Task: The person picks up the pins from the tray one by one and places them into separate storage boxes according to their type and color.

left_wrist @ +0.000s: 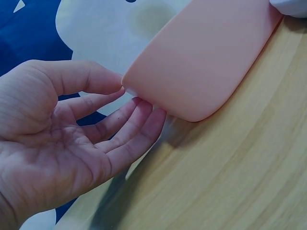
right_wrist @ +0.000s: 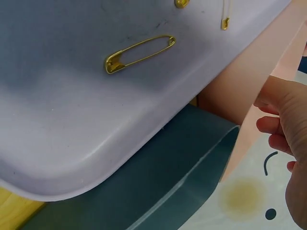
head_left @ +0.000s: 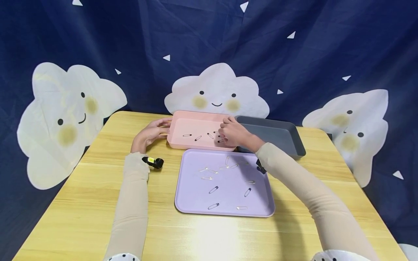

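My left hand (head_left: pixel 150 133) touches the left end of the pink tray (head_left: pixel 183 146), its fingers loosely bent. In the left wrist view its thumb reaches the rim, the other fingertips the end wall. My right hand (head_left: pixel 232 131) reaches down into the tray's right end with bent fingers. Its fingertips are hidden behind the tray wall in the right wrist view, so whether they hold a safety pin cannot be seen. Several dark safety pins (head_left: pixel 198 138) lie in the pink tray, some right beside those fingers.
A lilac tray (head_left: pixel 196 210) nearer me bears several gold safety pins (right_wrist: pixel 139 55) and a few dark safety pins (head_left: pixel 213 189). Beside the pink tray's right end stands a dark grey tray (head_left: pixel 271 132). A cloud-patterned curtain (head_left: pixel 209 32) hangs behind the wooden table (head_left: pixel 98 188).
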Demonstrator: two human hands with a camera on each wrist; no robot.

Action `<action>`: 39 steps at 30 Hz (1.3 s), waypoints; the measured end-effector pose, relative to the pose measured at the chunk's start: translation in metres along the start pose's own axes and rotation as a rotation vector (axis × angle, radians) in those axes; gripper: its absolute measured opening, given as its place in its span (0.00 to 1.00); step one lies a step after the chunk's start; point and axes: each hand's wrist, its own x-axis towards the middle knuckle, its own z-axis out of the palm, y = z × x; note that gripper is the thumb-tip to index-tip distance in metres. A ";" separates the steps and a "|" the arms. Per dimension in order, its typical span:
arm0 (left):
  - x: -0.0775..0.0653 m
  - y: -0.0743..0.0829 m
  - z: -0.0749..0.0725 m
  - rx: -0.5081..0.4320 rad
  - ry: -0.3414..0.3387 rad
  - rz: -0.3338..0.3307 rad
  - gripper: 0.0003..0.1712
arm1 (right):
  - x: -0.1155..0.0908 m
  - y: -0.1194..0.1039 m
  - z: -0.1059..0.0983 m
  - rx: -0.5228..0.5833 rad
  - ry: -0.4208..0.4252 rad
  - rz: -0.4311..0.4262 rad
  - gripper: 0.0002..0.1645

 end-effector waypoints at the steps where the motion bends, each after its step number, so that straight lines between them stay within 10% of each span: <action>1: 0.001 -0.002 0.000 0.003 0.004 0.001 0.40 | -0.001 0.000 -0.002 0.002 0.010 -0.002 0.06; 26: 0.006 -0.012 -0.005 0.007 0.006 0.019 0.38 | -0.061 -0.059 -0.038 0.394 0.251 -0.132 0.10; 39: -0.006 0.005 0.003 -0.006 -0.022 -0.014 0.39 | -0.080 -0.100 -0.038 0.524 0.139 -0.140 0.09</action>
